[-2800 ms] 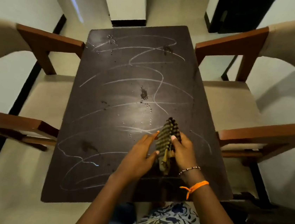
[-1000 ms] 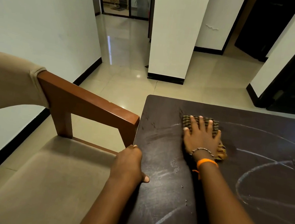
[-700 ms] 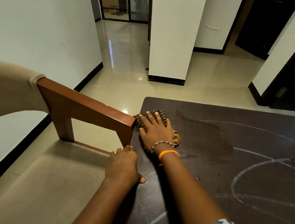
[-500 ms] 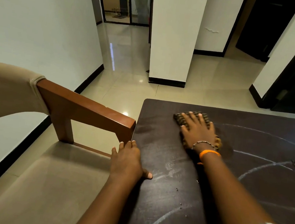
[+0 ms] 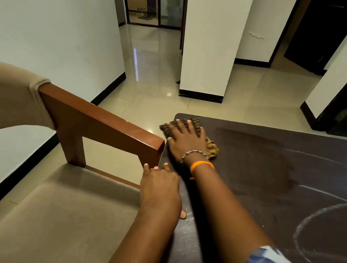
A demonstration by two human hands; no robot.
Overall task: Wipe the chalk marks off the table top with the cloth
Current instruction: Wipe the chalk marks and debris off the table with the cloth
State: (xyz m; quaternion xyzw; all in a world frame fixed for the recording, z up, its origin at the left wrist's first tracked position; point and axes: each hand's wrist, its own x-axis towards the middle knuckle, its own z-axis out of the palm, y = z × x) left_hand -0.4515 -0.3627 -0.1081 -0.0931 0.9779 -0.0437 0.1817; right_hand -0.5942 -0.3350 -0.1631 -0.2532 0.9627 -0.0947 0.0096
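The dark brown table top [image 5: 251, 162] fills the right half of the view. My right hand [image 5: 185, 140] presses flat on a brown striped cloth [image 5: 212, 148] at the table's far left corner, and part of the cloth hangs past the edge. A damp wiped patch spreads to the right of the cloth. White chalk marks [image 5: 319, 212] curve across the right side of the top. My left hand [image 5: 159, 189] rests on the table's left edge with fingers spread, holding nothing.
A wooden chair [image 5: 104, 123] with a beige cushion stands tight against the table's left side, its armrest end almost touching the table corner. Beyond the table lie a glossy tiled floor, a white pillar [image 5: 208, 48] and dark doorways at the right.
My right hand has swept the cloth leftward from mid-table to the far left corner. My left hand stays on the table's left edge.
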